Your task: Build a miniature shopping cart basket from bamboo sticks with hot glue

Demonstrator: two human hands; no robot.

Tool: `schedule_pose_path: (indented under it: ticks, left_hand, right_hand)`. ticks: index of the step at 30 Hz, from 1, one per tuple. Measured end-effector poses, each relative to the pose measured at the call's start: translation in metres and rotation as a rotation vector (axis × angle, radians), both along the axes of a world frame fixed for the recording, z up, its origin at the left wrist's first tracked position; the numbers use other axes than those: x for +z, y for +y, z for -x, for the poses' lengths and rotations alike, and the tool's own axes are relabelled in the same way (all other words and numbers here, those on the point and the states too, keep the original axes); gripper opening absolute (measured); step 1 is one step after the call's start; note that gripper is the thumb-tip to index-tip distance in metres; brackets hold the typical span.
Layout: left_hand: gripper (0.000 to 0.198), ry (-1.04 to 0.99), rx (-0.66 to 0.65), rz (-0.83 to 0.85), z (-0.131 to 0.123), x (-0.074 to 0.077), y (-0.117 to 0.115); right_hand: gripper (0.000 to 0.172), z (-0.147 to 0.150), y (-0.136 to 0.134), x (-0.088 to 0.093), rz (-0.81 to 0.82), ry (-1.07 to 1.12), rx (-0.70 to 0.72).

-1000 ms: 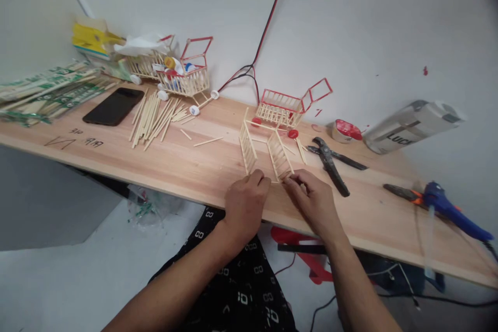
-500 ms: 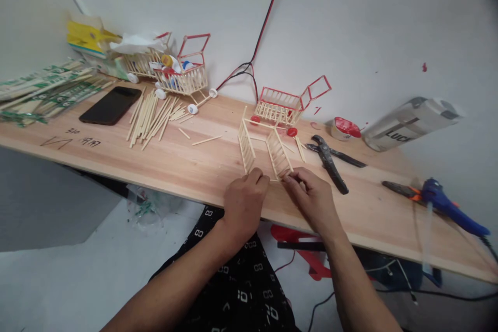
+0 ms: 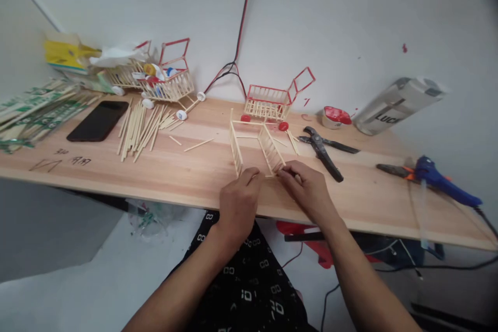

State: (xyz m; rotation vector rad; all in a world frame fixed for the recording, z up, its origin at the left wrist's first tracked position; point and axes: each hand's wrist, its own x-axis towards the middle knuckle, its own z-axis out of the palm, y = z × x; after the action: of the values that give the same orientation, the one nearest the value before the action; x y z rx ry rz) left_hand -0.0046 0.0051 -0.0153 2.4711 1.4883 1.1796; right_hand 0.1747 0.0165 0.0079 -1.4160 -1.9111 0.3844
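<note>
The work looks to be at the stage of holding the small stick frame (image 3: 272, 151) square, its two slatted panels upright and joined by cross-sticks. The frame stands near the table's (image 3: 187, 181) near edge, between the hands. The right hand (image 3: 307, 187) pinches the near corner of the right panel; the left hand (image 3: 239, 202) has its fingers bunched narrow at the left panel's near end, though what they grip I cannot tell. The next move seems to call for a light, steady touch, as thin joints could twist.

Just beyond, the red cart (image 3: 268, 101) crowds the far end; pliers (image 3: 322, 153) lie to the right, the glue gun (image 3: 443, 184) farther right. Cut sticks (image 3: 138, 132) and a phone (image 3: 98, 121) lie left, well clear.
</note>
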Motion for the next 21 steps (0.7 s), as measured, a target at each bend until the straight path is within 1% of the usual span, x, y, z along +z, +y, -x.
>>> schedule_pose_path:
  ticks: [3, 5, 6, 8, 11, 13, 18, 21]
  left_hand:
    - [0.025, -0.109, -0.109, -0.093, 0.009, -0.001, -0.006]
    - [0.027, -0.196, -0.147, -0.157, 0.018, 0.000, -0.013]
    - [0.027, -0.235, -0.138, -0.179, 0.023, 0.001, -0.016]
    - [0.026, -0.296, -0.081, -0.184, 0.034, 0.003, -0.020]
    - [0.021, -0.327, 0.017, -0.112, 0.045, 0.008, -0.020]
    - [0.017, -0.314, 0.051, -0.027, 0.049, 0.011, -0.016]
    - [0.015, -0.334, 0.062, 0.206, 0.051, 0.017, -0.009]
    - [0.011, -0.338, 0.059, 0.257, 0.048, 0.020, -0.007]
  right_hand:
    - [0.013, 0.000, 0.001, -0.001, -0.013, 0.004, 0.004]
    - [0.012, -0.001, 0.001, -0.001, -0.018, 0.000, 0.005]
    - [0.012, -0.001, 0.001, -0.001, -0.018, -0.001, 0.005]
    - [0.012, -0.002, 0.001, -0.001, -0.012, -0.002, 0.004]
    - [0.011, -0.002, 0.002, -0.001, -0.010, 0.001, 0.000]
    - [0.011, -0.002, 0.002, -0.001, -0.008, 0.000, 0.000]
    - [0.011, 0.000, 0.003, 0.001, -0.006, -0.008, -0.013]
    - [0.011, -0.001, 0.003, 0.001, -0.008, -0.004, -0.013]
